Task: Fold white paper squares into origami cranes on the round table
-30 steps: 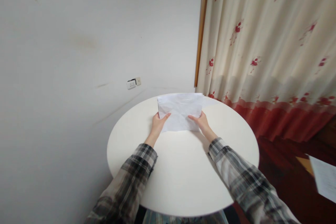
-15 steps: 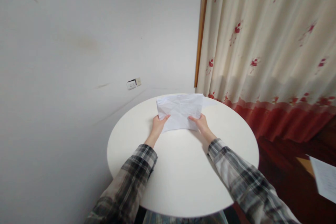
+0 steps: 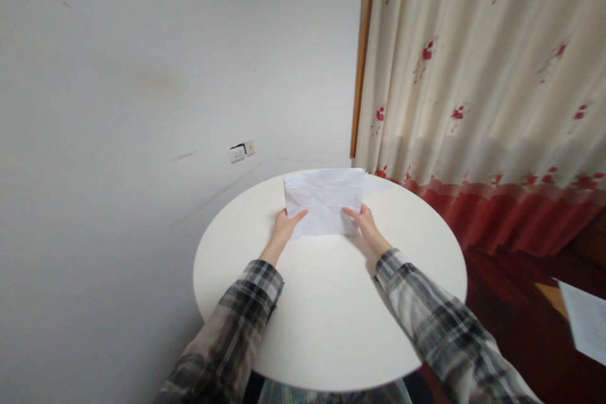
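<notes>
A crumpled white sheet of paper (image 3: 324, 201) lies on the far side of a round white table (image 3: 331, 322). My left hand (image 3: 284, 227) grips the sheet's near left corner, thumb on top. On the near right corner sits my right hand (image 3: 363, 222), with its thumb over the paper and fingers curled at the edge. Both arms wear plaid sleeves and reach across the table. More paper shows under the sheet toward the far right.
A white wall with a socket (image 3: 241, 150) stands to the left and behind. A cream curtain (image 3: 478, 95) with red flowers hangs at the right. A printed sheet (image 3: 587, 322) lies on a dark surface at the lower right.
The sheet's right edge has moved slightly inward with my right hand. My left hand has barely moved.
</notes>
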Demonstrator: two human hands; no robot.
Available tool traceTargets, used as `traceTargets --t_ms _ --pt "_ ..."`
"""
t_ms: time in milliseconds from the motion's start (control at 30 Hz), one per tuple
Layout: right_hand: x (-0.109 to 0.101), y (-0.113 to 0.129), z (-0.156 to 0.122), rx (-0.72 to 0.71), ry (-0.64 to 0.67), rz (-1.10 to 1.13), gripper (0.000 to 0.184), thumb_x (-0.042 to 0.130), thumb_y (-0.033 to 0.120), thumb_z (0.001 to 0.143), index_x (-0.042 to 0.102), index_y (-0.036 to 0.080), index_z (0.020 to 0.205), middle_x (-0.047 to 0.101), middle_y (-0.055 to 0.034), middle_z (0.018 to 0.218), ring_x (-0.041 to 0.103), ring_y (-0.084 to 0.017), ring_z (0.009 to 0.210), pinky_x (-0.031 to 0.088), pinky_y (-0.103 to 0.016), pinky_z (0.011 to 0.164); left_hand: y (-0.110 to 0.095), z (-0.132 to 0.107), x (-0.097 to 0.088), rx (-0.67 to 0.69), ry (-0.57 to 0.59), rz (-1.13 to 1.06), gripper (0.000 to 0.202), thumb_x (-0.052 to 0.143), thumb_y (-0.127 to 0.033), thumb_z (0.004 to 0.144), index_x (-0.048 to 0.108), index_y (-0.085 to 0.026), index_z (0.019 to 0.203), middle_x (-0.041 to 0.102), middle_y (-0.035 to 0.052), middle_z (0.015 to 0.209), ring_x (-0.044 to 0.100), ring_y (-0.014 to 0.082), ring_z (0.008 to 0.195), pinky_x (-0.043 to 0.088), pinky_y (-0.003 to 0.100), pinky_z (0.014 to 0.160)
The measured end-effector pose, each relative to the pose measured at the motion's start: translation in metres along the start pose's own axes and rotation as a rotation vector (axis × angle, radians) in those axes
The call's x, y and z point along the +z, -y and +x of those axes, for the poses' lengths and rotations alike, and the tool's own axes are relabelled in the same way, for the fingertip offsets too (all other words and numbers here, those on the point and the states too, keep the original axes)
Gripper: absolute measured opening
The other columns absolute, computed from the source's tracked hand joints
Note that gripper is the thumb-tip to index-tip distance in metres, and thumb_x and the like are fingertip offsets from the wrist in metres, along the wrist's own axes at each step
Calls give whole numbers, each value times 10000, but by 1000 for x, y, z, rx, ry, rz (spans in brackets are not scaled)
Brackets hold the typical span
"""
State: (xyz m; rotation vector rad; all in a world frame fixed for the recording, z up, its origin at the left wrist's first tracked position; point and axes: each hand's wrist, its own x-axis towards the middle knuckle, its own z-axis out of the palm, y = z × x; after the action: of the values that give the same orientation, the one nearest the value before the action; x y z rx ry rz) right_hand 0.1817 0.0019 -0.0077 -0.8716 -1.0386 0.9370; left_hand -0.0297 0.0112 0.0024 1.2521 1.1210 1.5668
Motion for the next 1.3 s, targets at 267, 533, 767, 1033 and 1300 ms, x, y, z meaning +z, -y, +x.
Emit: traceTargets --t_ms 267,533,767,1033,1300 --pt "-6 -5 3 -22 -34 -111 324 672 340 569 657 137 820 697 -55 853 596 -178 747 449 -283 693 6 5 -6 -50 35 38 314 761 -260 557 658 -108 811 698 122 884 650 223 758 522 326 692" --pt "-9 -15 7 -22 -150 -92 328 657 336 579 647 126 831 697 -73 872 610 -207 776 474 -310 687 6 4 -8 -117 137 -51 433 759 -400 541 646 -101 835 697 100 827 642 202 710 508 289 631" --pt "1 -22 7 72 -264 265 307 668 277 590 584 195 874 694 -53 932 639 -190 820 513 -333 753 -4 -10 7 -137 397 -380 518 672 -492 636 592 -145 1012 633 131 1081 612 212 939 479 330 843" --pt "36 -7 -16 109 -90 313 263 683 250 608 607 175 849 688 -71 961 636 -202 853 502 -333 796 -4 -22 29 -80 119 -366 494 690 -260 642 550 -170 1108 586 113 1185 553 230 1077 484 327 855" --pt "-4 8 3 71 46 200 294 678 278 591 635 175 863 690 -47 929 631 -199 818 495 -300 722 5 3 2 18 -54 -146 364 690 -183 570 610 -115 918 662 117 1023 604 238 971 470 346 862"
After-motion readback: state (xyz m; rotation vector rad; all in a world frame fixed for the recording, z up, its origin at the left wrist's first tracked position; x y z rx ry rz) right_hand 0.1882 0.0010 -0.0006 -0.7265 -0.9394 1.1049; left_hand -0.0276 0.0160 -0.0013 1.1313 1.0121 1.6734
